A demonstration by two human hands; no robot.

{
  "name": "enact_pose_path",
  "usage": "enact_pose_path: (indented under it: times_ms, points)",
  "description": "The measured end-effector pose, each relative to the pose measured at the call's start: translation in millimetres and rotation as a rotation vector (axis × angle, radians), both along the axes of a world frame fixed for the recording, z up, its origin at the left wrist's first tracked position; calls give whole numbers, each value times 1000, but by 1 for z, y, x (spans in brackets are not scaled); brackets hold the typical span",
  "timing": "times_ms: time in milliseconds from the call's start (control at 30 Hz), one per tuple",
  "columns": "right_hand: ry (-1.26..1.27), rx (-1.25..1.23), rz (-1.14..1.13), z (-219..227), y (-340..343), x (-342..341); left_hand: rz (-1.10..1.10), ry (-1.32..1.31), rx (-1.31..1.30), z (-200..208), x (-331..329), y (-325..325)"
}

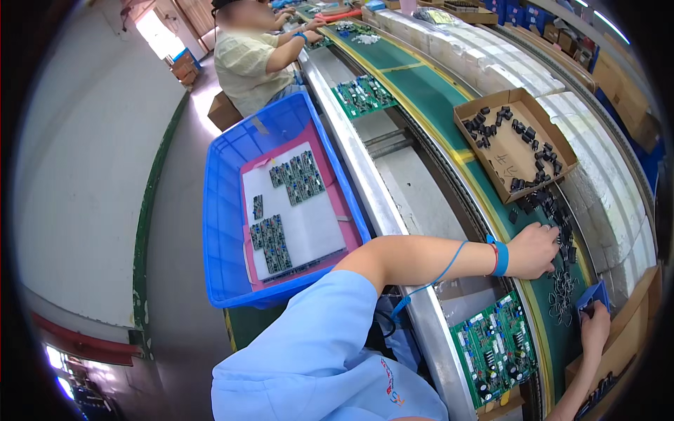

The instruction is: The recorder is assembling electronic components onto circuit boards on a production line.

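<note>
Well, the left grip (532,251) sits against black components (546,205) on the green belt (430,85). The right grip (596,324) is at a small blue box (595,293); I can't tell whether either is clenched.

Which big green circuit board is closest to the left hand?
The rectangular green circuit board at the picture's bottom, below the blue-banded left hand; the other big board is much farther away.

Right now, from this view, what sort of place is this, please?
Probably an electronics assembly workshop: I see a large green circuit board, loose black components by the left hand, and a blue tub holding smaller boards.
</note>
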State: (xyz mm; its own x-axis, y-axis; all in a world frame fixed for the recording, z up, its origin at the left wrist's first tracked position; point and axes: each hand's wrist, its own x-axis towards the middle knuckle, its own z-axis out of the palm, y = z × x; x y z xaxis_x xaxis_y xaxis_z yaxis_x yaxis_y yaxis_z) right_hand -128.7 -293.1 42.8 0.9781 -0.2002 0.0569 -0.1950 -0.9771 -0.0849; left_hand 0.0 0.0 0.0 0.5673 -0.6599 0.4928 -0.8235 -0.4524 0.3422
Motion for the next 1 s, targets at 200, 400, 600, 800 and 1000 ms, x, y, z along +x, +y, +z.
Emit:
enact_pose_path:
  times_ms: [200,400,600,800,1000]
  points:
    - [-62,186,-34,13,11,-1,-75,24,-89,7,0,3]
    - [-127,334,-38,9,7,1,-192,53,-219,5,3,6]
    - [-227,349,-43,2,-10,5,-172,74,-198,7,4,4]
    - [-183,362,-77,7,-13,12,-238,3,-173,1,10,3]
    - [-170,120,-42,-13,-38,13,-143,101,-215,0,0,1]
